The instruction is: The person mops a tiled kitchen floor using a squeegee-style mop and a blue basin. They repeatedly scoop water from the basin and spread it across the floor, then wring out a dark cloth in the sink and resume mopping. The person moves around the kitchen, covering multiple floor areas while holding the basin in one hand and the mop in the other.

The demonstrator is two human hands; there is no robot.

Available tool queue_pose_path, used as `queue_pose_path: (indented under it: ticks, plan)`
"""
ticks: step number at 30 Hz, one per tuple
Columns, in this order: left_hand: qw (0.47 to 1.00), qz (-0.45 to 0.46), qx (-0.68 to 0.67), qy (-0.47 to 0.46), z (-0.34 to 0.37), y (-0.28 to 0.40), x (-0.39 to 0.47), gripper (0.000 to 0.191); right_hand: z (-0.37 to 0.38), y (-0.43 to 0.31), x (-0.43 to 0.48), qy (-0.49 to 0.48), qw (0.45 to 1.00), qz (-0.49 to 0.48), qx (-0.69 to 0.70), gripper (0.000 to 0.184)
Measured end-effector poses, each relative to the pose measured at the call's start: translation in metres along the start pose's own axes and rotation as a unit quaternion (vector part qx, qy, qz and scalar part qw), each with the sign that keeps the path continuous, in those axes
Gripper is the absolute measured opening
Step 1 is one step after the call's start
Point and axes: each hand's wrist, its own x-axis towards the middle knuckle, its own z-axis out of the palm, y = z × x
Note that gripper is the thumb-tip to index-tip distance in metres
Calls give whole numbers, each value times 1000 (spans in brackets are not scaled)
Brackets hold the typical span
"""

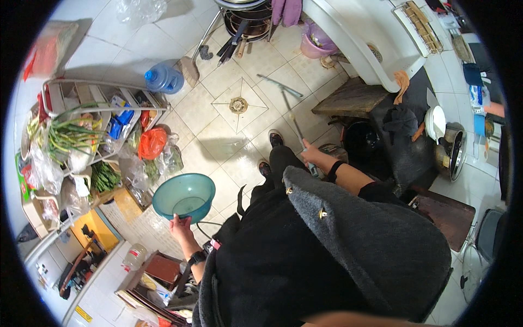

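My left hand (pixel 180 227) grips the near rim of a green translucent plastic basin (pixel 163 199), which is held tilted above the floor with nothing seen inside. In my right hand (pixel 312 154) is the handle of a long floor squeegee (pixel 291 109). Its narrow T-shaped head (pixel 279 85) reaches out over the tiles, to the right of a round floor drain (pixel 238 105). Wet shine shows on the tiled floor (pixel 241 149) ahead of my shoes (pixel 276 139).
A rack (pixel 163 107) with spring onions (pixel 73 133) and bagged vegetables stands left, near a blue water jug (pixel 164 79) and a broom (pixel 190 70). Stacked pans (pixel 245 24) stand at the far side. A white sink (pixel 355 36) and a wooden board (pixel 347 98) lie right.
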Motion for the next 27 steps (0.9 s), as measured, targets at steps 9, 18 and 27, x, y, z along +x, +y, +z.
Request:
queue_pose_path:
  ticks: [9,18,27]
  plan:
    - [997,15,-75,-28,-25,-10,0,10,-5,-29,-43,-162,979,-7,125,67]
    - [994,25,-102,18,-51,-19,-17,11,-35,-53,-21,-26,961,-59,-269,53]
    - [990,-1,-121,78,-53,-36,-35,9,34,-89,2,-242,750,-247,-564,30]
